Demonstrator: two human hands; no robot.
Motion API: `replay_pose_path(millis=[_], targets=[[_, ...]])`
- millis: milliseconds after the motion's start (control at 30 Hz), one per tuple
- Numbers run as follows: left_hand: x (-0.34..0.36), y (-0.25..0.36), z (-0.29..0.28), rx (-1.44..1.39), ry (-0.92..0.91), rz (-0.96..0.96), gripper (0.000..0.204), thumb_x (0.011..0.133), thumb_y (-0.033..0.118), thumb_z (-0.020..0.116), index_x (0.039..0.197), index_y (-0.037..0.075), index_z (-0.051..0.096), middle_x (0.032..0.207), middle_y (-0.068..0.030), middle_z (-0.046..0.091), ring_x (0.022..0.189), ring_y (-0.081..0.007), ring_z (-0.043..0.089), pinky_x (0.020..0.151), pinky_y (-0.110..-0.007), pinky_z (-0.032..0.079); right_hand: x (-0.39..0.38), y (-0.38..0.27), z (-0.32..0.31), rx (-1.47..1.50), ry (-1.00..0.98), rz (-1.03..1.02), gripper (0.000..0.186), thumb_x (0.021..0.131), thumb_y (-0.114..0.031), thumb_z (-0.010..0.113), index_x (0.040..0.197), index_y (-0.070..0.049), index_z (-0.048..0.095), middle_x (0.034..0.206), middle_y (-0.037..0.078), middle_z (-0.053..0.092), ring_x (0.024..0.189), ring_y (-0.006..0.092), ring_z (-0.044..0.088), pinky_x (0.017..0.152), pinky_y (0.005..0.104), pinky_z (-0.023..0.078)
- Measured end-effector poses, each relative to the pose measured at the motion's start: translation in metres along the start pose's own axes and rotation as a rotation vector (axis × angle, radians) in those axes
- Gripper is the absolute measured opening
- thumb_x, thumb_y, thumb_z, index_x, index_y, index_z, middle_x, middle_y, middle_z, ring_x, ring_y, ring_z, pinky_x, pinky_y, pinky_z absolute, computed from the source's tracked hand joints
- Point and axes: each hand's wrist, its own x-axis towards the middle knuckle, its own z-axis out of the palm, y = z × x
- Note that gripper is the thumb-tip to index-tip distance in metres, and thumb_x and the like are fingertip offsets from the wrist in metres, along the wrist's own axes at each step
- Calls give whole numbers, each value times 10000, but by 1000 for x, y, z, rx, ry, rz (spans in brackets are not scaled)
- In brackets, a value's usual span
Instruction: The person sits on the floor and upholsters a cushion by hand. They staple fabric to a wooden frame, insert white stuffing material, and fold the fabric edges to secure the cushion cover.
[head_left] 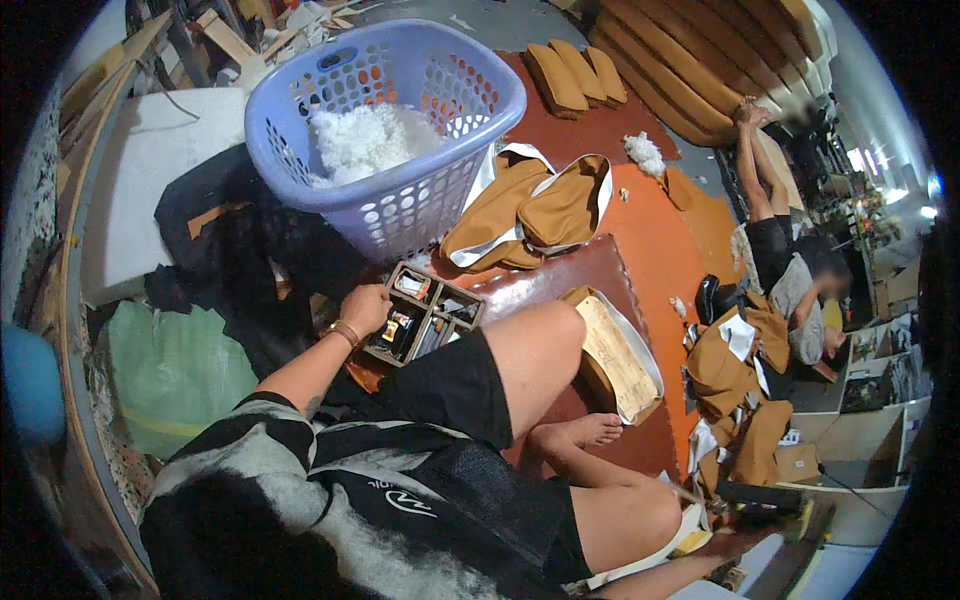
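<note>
My left hand (368, 308) is closed on the left side of a wooden divided box (425, 313), whose compartments hold small items I cannot make out, beside my bent knee. My right hand (742, 532) is at the lower right, smeared by motion, beside a dark, blurred tool (760, 498); whether it grips it is unclear. In front of my legs lies a tan-covered piece with a pale wooden board (612, 355). A blue plastic basket (300, 185) with white stuffing stands beyond the box, and tan cushion covers (485, 225) lie to its right.
Another person (775, 250) lies at the right with bare feet raised, near stacked tan pads (680, 70) and tan pieces (725, 370). Three small pads (570, 80) lie at the back. Dark cloth (230, 260), a green bundle (165, 370), a white foam slab (120, 220) and shelving (850, 440) surround me.
</note>
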Motion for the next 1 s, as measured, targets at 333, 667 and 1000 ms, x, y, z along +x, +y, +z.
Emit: replay_pose_path(millis=[333, 667, 1000], targets=[[2, -13, 70, 233, -43, 46, 237, 942, 130, 626, 1127, 32, 738, 1069, -245, 764, 1008, -405, 754, 818, -535, 599, 23, -64, 47, 435, 126, -39, 802, 937, -545, 650, 1575, -120, 415, 1429, 181, 547, 1220, 361, 606, 1023, 554, 544], [13, -19, 101, 35, -333, -105, 450, 905, 372, 717, 1229, 61, 752, 1087, -276, 760, 1028, -375, 751, 925, -442, 586, 46, -46, 7, 297, 74, -286, 828, 892, -625, 672, 1529, -140, 462, 1388, 132, 565, 1153, 350, 632, 945, 534, 589], [20, -24, 116, -14, -308, -293, 553, 913, 486, 653, 1151, -1, 764, 1157, -267, 756, 1118, -374, 730, 957, -449, 550, -6, -104, 90, 690, 195, 34, 507, 1031, -594, 595, 1232, -132, 650, 952, 58, 652, 827, 219, 654, 728, 408, 602]])
